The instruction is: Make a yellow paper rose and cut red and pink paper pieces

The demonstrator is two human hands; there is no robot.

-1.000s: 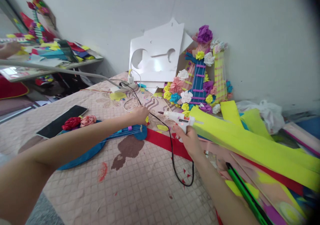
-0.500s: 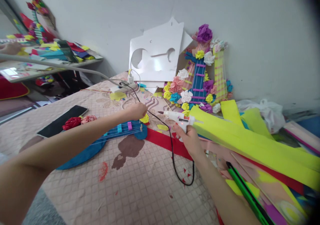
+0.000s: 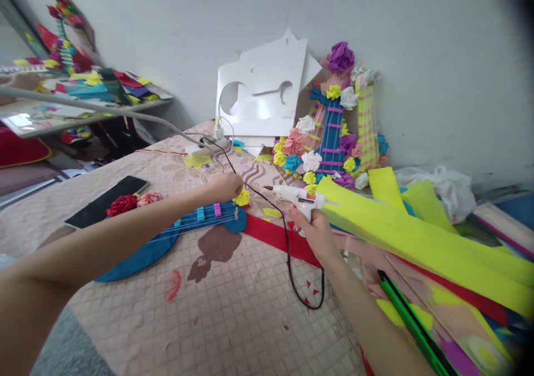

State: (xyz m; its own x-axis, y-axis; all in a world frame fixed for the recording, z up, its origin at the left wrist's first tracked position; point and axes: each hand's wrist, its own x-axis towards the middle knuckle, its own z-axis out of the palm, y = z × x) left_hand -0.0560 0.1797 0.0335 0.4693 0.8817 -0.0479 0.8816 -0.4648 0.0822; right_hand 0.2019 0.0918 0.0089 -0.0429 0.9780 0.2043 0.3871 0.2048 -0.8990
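My right hand (image 3: 315, 232) grips the handle of a white hot glue gun (image 3: 306, 199), whose dark nozzle points left. Its black cord (image 3: 288, 259) loops down onto the table and runs up past my left hand (image 3: 227, 187). That hand is closed in a fist over the narrow end of a blue paper guitar (image 3: 146, 256); what its fingers hold, if anything, is hidden. Just beside the fist is a yellow paper flower (image 3: 241, 198). Red and pink paper flowers (image 3: 122, 204) show behind my left forearm, near a black phone (image 3: 106, 201).
A red paper strip (image 3: 283, 241) lies under the cord. Yellow crepe paper (image 3: 417, 228) and a green cutter (image 3: 411, 320) are at right. Flower-covered paper guitars (image 3: 331, 137) and white cut-out boards (image 3: 261, 100) lean on the wall. Another person's hand (image 3: 20, 80) is far left.
My left hand has shifted very slightly left and down, uncovering a little more of the yellow flower. The glue gun and right hand look unmoved.
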